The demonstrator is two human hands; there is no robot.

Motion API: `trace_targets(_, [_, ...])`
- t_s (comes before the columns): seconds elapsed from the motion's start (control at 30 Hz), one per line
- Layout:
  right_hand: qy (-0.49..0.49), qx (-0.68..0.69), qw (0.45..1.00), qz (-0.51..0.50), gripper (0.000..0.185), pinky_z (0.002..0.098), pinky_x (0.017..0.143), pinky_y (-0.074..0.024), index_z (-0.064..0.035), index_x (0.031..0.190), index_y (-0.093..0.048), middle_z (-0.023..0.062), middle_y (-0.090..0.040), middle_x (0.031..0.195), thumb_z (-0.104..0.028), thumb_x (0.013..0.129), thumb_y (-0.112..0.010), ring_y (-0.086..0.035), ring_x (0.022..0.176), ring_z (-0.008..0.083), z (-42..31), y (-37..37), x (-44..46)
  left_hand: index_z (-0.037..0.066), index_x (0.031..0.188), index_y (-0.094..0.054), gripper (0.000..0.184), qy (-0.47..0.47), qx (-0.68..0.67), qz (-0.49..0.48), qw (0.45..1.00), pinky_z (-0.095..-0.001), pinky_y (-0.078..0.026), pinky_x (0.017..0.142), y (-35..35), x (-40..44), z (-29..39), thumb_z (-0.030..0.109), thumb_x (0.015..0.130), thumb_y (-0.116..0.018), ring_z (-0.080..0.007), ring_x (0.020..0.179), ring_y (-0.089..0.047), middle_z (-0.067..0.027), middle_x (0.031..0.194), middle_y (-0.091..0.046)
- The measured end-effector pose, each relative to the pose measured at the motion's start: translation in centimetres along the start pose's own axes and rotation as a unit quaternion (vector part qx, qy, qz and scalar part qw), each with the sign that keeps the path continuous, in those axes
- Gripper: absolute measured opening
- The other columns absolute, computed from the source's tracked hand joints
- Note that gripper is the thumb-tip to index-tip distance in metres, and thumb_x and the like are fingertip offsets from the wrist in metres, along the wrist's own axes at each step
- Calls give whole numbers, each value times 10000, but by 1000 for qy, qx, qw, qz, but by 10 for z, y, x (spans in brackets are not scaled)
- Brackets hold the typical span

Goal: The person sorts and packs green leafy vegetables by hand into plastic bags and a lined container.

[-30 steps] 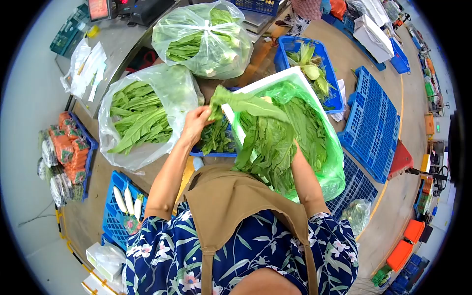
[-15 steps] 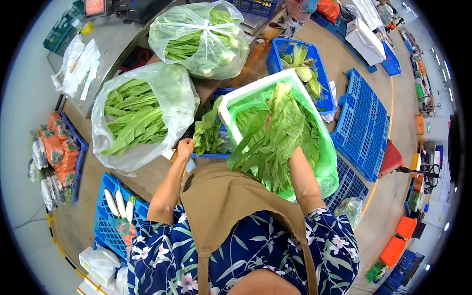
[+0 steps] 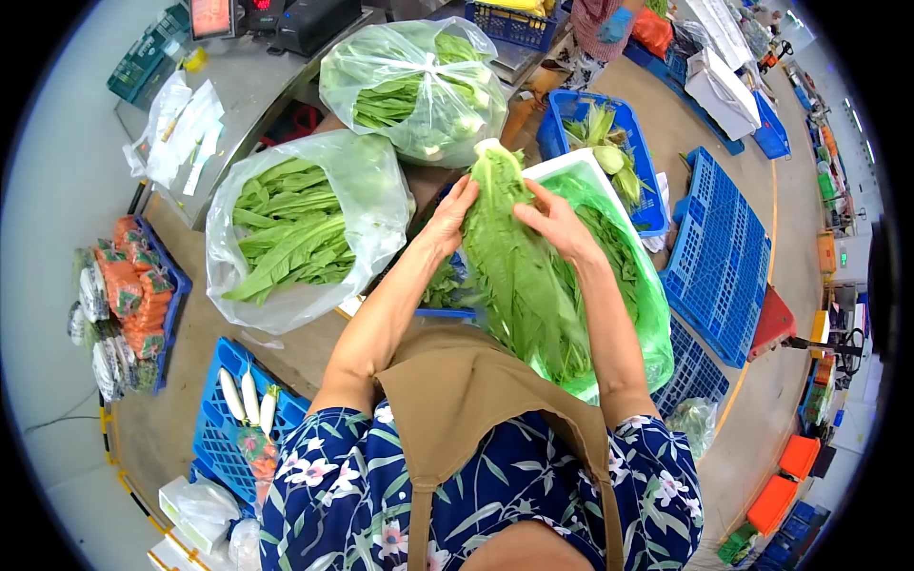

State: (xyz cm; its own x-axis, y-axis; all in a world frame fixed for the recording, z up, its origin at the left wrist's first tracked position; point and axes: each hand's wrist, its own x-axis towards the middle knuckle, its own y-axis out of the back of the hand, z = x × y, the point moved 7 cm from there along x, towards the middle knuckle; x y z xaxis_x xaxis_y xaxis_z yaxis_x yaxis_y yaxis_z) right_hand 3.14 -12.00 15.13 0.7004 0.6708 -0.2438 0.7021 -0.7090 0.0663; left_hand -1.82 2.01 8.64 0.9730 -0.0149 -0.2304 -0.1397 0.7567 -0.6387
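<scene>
A long-leaved lettuce head [image 3: 519, 285] is held upright before me, its pale cut stem at the top and its leaves hanging down. My left hand [image 3: 451, 217] closes on its left edge near the stem. On the other side, the fingers of my right hand [image 3: 558, 221] press against the leaves. Behind it stands a white foam box [image 3: 569, 166] lined with a green plastic bag [image 3: 657, 333], with more leaves inside. To the left lies an open clear bag [image 3: 376, 228] of the same greens [image 3: 290, 228].
A tied clear bag of greens [image 3: 419, 90] sits at the back. Corn husks [image 3: 605, 143] fill a blue crate [image 3: 652, 205] on the right, near a blue pallet [image 3: 719, 257]. White radishes [image 3: 249, 395] lie on another blue pallet [image 3: 214, 438]. A person's blue-gloved hand [image 3: 617, 24] shows at the top.
My left hand has come up from beside the box to the lettuce. The lettuce has shifted left and now stands between both hands. The view has swung slightly.
</scene>
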Motion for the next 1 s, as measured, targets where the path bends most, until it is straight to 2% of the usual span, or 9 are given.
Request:
trace_targets(0.17, [25, 12, 992, -121, 515, 308, 848, -506, 40, 1307, -485, 167, -610, 1164, -221, 889, -635, -603, 1031, 204, -49, -4, -26, 83, 1347, -453, 752, 36, -188, -47, 980, -443, -446, 992, 21, 0, -9, 628, 836, -533, -253, 1160, -545, -105, 1266, -564])
trace_targets(0.23, [82, 67, 994, -37, 425, 289, 745, -523, 50, 1225, -550, 124, -666, 982, -213, 899, -626, -640, 914, 177, -68, 18, -26, 87, 1328, -467, 761, 33, -230, -44, 972, -453, -445, 983, 22, 5, -10, 664, 832, -493, -262, 1115, -561, -104, 1221, -585])
trace_targets(0.3, [129, 29, 990, 54, 413, 295, 816, -518, 40, 1236, -538, 122, -642, 1037, -193, 902, -607, -635, 936, 189, -72, 42, -15, 81, 1271, -513, 636, 29, -270, -41, 962, -451, -454, 962, 23, 11, -13, 584, 882, -491, -271, 1068, -572, -113, 1171, -602])
trace_targets(0.5, [123, -65, 989, 42, 751, 351, 1040, -373, -13, 1429, -301, 176, -435, 1359, -347, 862, -663, -434, 1263, 246, -49, 23, 13, 66, 1194, -563, 439, -32, -265, -23, 964, -418, -505, 882, 6, -1, 15, 418, 957, -451, -274, 995, -595, -113, 1119, -616])
trace_targets(0.57, [93, -69, 993, -9, 1066, 405, 1121, -252, -36, 1477, -165, 231, -319, 1443, -573, 728, -701, -297, 1368, 304, -43, 4, 10, 64, 1200, -558, 443, -16, -213, -35, 976, -411, -518, 863, 36, 26, -4, 419, 955, -454, -269, 985, -600, -112, 1126, -614])
trace_targets(0.67, [110, -153, 982, -30, 1186, 418, 1125, -228, -65, 1489, -116, 240, -269, 1477, -560, 632, -769, -268, 1378, 329, -37, -19, 4, 64, 1211, -553, 430, -34, -203, -23, 978, -410, -525, 857, 20, 17, 20, 398, 951, -476, -260, 977, -606, -105, 1124, -617])
trace_targets(0.77, [105, -35, 991, -78, 1267, 383, 1145, -175, -49, 1488, -42, 207, -229, 1501, -400, 579, -851, -227, 1396, 310, -42, -52, -8, 72, 1220, -554, 428, -43, -206, 2, 978, -414, -525, 867, 17, 14, 26, 394, 946, -488, -252, 990, -609, -93, 1132, -621])
trace_targets(0.87, [126, -64, 989, -42, 1293, 371, 1147, -163, -55, 1491, -34, 188, -220, 1507, -344, 553, -876, -218, 1398, 294, -40, -56, -9, 82, 1224, -556, 437, -20, -242, -2, 970, -412, -517, 890, 18, 14, 23, 410, 944, -489, -255, 1017, -608, -86, 1153, -619])
trace_targets(1.0, [77, 51, 995, -40, 1279, 372, 1144, -176, -57, 1491, -72, 163, -239, 1502, -363, 552, -884, -230, 1393, 274, -36, -56, -5, 85, 1193, -563, 388, -30, -233, -26, 972, -376, -528, 856, 3, 3, 31, 382, 961, -468, -234, 983, -608, -80, 1140, -609])
